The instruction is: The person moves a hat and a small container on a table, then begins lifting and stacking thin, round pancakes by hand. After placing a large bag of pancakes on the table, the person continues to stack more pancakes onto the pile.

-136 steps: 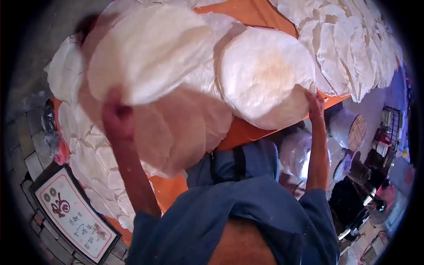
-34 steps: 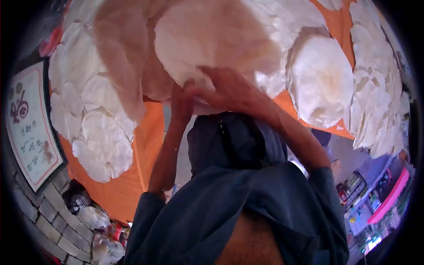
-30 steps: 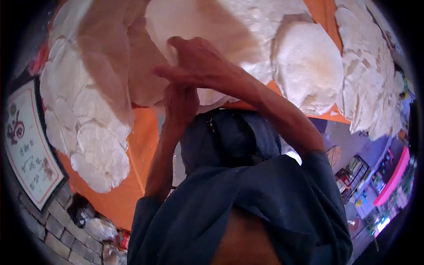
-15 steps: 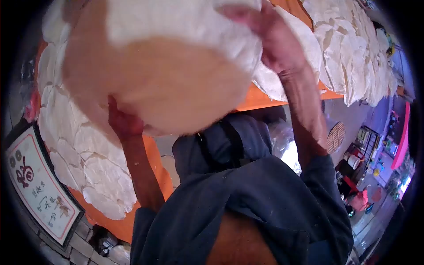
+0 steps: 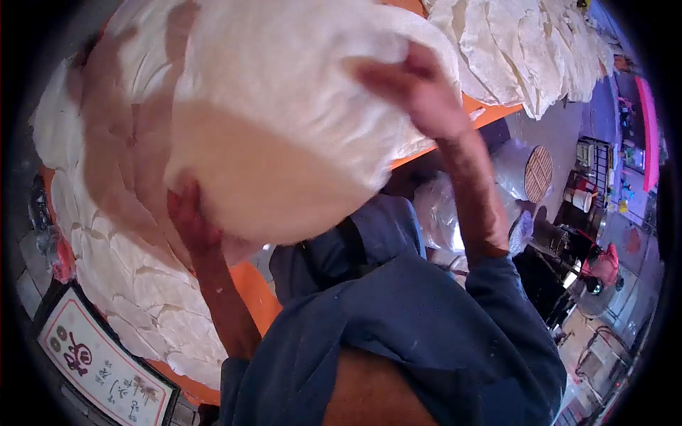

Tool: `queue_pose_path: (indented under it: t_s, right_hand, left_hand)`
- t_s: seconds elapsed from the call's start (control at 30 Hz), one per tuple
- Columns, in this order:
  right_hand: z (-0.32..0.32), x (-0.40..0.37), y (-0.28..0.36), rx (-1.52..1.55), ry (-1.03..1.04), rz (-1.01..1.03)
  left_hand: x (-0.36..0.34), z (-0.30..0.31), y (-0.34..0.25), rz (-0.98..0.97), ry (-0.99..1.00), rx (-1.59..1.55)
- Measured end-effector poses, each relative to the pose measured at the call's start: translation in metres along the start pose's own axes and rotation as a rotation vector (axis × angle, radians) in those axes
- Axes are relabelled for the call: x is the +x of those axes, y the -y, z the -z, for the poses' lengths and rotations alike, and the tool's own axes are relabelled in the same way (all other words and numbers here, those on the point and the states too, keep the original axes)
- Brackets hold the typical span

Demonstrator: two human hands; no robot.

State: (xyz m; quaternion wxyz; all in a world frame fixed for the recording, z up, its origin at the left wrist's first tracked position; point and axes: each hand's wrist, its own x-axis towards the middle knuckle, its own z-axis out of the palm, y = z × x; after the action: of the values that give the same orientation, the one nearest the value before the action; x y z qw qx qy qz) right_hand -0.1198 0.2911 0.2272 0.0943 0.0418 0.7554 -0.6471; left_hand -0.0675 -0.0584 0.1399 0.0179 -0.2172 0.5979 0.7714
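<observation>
A large, thin, round dough sheet (image 5: 277, 156) is held up in front of me, slightly blurred and half in shadow. My left hand (image 5: 195, 219) grips its near left edge, with the thumb on top and the other fingers mostly hidden behind the sheet. At the upper right edge, my right hand (image 5: 426, 96) is closed on the same sheet, its fingertips smeared by motion. Many similar pale rounds (image 5: 142, 284) lie overlapping under and left of the held one.
The rounds lie on an orange surface (image 5: 257, 295). More sheets (image 5: 511, 53) overlap at the upper right. A framed sign with writing (image 5: 106, 362) stands lower left. Clear plastic wrapping (image 5: 437, 213) and a round woven piece (image 5: 538, 174) are to the right, with a person in pink (image 5: 605, 266) farther off.
The view has shifted, bringing more of the right side in. Both hands still hold the dough sheet, which now lies lower over the overlapping rounds, and the right hand has come down slightly.
</observation>
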Motion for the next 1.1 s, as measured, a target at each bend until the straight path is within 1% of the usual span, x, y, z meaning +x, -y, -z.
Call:
queue_pose_path:
  t_s: [0.03,0.07,0.1,0.13,0.17,0.2,0.23,0.27,0.3,0.37,0.4,0.43,0.47,0.53,0.57,0.6,0.63,0.67,0.73,0.77,0.8,0.83,0.87,0.9,0.93,0.97,1.0,1.03,1.07,1.1]
  right_hand:
    - [0.028,-0.007,-0.003,0.099,-0.064,-0.026]
    - [0.050,-0.015,-0.007,0.160,-0.180,-0.067]
    - [0.077,-0.021,-0.022,0.209,-0.220,-0.100]
    - [0.107,-0.025,-0.054,0.222,-0.248,-0.100]
    - [0.128,-0.027,-0.079,0.225,-0.324,-0.144]
    - [0.143,-0.032,-0.098,0.198,-0.355,-0.206]
    - [0.178,-0.033,-0.146,0.206,-0.212,-0.340]
    - [0.181,-0.034,-0.171,0.176,-0.314,-0.391]
    - [0.179,-0.035,-0.184,0.160,-0.349,-0.412]
    - [0.178,-0.036,-0.198,0.089,-0.396,-0.477]
    - [0.177,-0.034,-0.199,0.078,-0.413,-0.453]
    - [0.176,-0.035,-0.202,0.067,-0.431,-0.434]
    - [0.173,-0.038,-0.205,0.057,-0.443,-0.420]
    - [0.175,-0.038,-0.214,-0.077,-0.454,-0.417]
    - [0.173,-0.037,-0.219,-0.140,-0.446,-0.412]
    - [0.166,-0.037,-0.220,-0.184,-0.548,-0.341]
    - [0.162,-0.037,-0.218,-0.352,-0.577,-0.379]
    - [0.160,-0.038,-0.210,-0.528,-0.609,-0.413]
    - [0.153,-0.048,-0.203,-0.836,-0.667,-0.270]
    - [0.150,-0.050,-0.201,-0.987,-0.695,-0.191]
    - [0.143,-0.044,-0.192,-1.149,-0.797,-0.118]
    - [0.134,-0.045,-0.179,-1.099,-0.804,-0.098]
    - [0.116,-0.046,-0.146,-1.051,-0.812,-0.087]
    - [0.089,-0.047,-0.124,-0.884,-0.800,-0.109]
    - [0.062,-0.046,-0.111,-0.596,-0.706,-0.182]
    - [0.036,-0.045,-0.117,-0.407,-0.556,-0.160]
    - [0.000,-0.044,-0.114,-0.164,-0.390,-0.169]
    - [-0.041,-0.043,-0.094,0.014,-0.210,-0.363]
    - [-0.075,-0.040,-0.097,0.176,0.022,-0.516]
    - [-0.114,-0.038,-0.114,0.070,0.089,-0.407]
  left_hand:
    - [0.006,-0.016,0.007,0.017,0.016,-0.007]
    - [0.012,-0.034,0.015,0.035,0.030,-0.014]
    - [0.014,-0.059,0.025,-0.049,0.107,0.080]
    - [0.022,-0.083,0.043,-0.056,0.150,0.119]
    - [0.030,-0.106,0.061,-0.065,0.193,0.158]
    - [0.041,-0.125,0.081,0.005,0.201,0.145]
    - [0.043,-0.146,0.088,0.062,0.250,0.201]
    - [0.045,-0.163,0.094,0.119,0.300,0.259]
    - [0.051,-0.173,0.109,0.111,0.312,0.247]
    - [0.056,-0.171,0.124,0.074,0.257,0.354]
    - [0.061,-0.169,0.130,0.055,0.226,0.406]
    - [0.066,-0.161,0.139,0.060,0.237,0.362]
    - [0.062,-0.162,0.136,0.058,0.241,0.406]
    - [0.056,-0.168,0.121,0.041,0.229,0.485]
    - [0.052,-0.168,0.118,-0.095,0.212,0.609]
    - [0.049,-0.164,0.117,-0.227,0.194,0.740]
    - [0.047,-0.155,0.117,-0.117,0.175,0.754]
    - [0.042,-0.146,0.111,-0.130,0.156,0.774]
    - [0.027,-0.130,0.094,-0.163,0.128,0.802]
    - [0.024,-0.109,0.096,-0.198,0.122,0.798]
    - [0.018,-0.091,0.087,-0.227,0.118,0.878]
    - [0.010,-0.073,0.075,-0.255,0.113,0.958]
    - [0.002,-0.053,0.066,-0.280,0.115,1.039]
    - [-0.005,-0.031,0.061,-0.414,0.120,1.178]
    - [-0.011,-0.009,0.056,-0.556,0.126,1.310]
    - [-0.012,0.010,0.052,-0.705,0.129,1.434]
    - [-0.013,0.029,0.054,-0.711,0.120,1.479]
    - [-0.015,0.051,0.058,-0.715,0.107,1.526]
    - [-0.016,0.068,0.062,-0.723,0.090,1.571]
    - [-0.014,0.081,0.063,-0.733,0.102,1.537]
